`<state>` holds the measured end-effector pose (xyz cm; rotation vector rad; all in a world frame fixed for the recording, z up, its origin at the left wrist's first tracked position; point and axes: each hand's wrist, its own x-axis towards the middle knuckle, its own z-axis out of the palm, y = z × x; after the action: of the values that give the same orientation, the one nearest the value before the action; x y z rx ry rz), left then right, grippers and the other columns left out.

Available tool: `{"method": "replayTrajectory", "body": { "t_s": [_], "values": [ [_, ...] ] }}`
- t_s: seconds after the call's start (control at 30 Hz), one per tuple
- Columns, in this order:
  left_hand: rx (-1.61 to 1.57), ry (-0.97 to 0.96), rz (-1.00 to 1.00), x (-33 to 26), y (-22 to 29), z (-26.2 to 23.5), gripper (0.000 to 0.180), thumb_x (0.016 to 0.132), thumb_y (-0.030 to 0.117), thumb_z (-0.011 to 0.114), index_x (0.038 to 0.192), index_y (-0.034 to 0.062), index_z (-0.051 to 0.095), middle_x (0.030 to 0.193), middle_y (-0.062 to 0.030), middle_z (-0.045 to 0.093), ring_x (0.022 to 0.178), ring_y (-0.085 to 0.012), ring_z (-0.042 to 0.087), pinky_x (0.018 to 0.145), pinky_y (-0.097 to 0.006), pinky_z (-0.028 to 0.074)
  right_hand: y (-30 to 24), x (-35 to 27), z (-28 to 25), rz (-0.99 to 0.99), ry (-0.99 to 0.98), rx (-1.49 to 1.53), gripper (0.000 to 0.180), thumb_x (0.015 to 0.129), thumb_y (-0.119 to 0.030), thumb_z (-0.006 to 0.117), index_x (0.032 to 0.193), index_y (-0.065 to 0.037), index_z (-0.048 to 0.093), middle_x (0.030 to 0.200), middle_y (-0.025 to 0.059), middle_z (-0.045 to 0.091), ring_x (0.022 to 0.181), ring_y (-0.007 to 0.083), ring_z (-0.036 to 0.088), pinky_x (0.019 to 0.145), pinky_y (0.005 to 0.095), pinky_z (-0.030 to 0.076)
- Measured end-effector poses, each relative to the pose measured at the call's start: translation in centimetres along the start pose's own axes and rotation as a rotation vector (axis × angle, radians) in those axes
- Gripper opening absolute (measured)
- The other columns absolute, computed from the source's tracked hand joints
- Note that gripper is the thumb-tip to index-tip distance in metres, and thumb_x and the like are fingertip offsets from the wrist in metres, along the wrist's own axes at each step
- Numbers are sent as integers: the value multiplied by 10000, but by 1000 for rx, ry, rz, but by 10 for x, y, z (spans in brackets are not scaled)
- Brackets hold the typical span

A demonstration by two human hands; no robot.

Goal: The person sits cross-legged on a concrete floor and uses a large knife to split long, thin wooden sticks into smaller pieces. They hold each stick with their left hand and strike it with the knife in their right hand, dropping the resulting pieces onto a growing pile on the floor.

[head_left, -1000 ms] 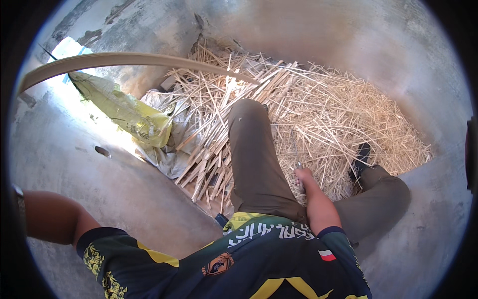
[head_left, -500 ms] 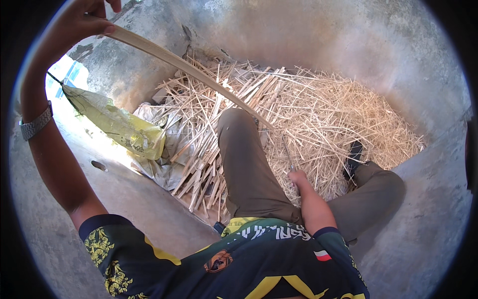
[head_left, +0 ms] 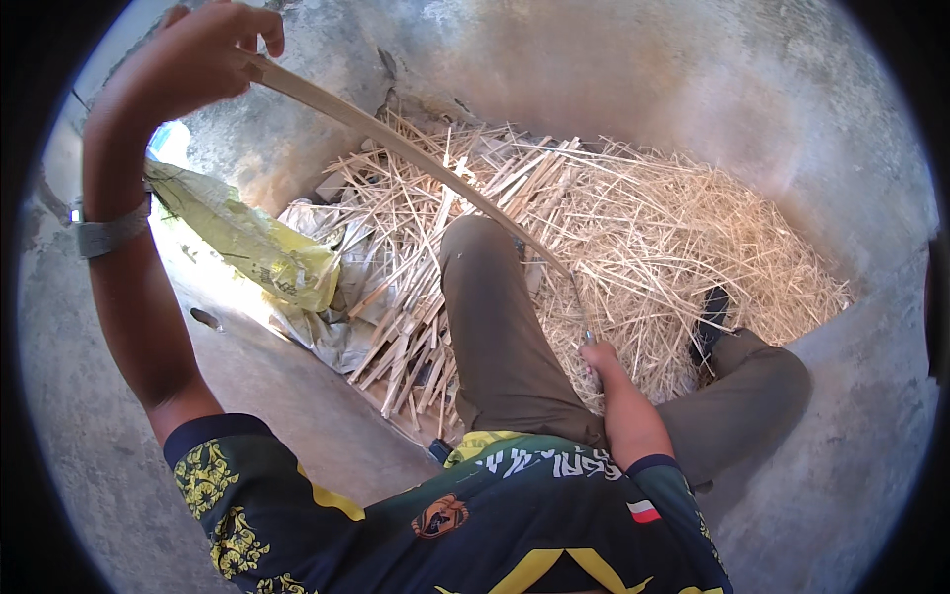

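Note:
Raised at the upper left, my left hand (head_left: 203,59) is closed on one end of a long, flat bamboo-like strip (head_left: 396,142). The strip slants down to the right, passing above my bent knee. Its lower end meets a thin knife blade (head_left: 577,300) in front of my right hand (head_left: 600,359). My right hand is closed around the knife's handle, which is mostly hidden by the fingers. Whether the blade is cutting into the strip or only touching it, I cannot tell.
A heap of thin pale shavings (head_left: 693,223) covers the floor ahead. Several cut strips (head_left: 404,361) lie left of my knee. A yellow translucent sack (head_left: 272,257) lies at the left. A concrete wall (head_left: 633,69) curves behind the heap. My foot (head_left: 709,322) rests among the shavings.
My left hand has moved to the right, its wrist turned, with the strip still in its grasp. My right hand with the knife has shifted only slightly.

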<state>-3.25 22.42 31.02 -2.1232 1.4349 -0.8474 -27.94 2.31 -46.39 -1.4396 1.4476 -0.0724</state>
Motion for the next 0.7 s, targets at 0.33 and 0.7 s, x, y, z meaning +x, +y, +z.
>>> {"method": "replayTrajectory", "body": {
  "t_s": [0.33,0.7],
  "values": [
    [-251,-48,488,61,255,134,617,854,518,701,1301,98,632,1323,-152,622,1372,-341,457,1151,-521,319,-34,-40,-25,44,4,-83,396,803,-278,711,974,79,717,748,185,729,623,262,727,694,378,579],
    [-345,-716,510,152,401,377,317,809,273,735,1063,91,784,1077,-152,754,1024,-306,725,859,-442,569,-35,-63,-21,-182,-10,-242,463,826,-282,630,1132,59,694,1019,303,712,933,420,718,855,438,565]
  ]
}}
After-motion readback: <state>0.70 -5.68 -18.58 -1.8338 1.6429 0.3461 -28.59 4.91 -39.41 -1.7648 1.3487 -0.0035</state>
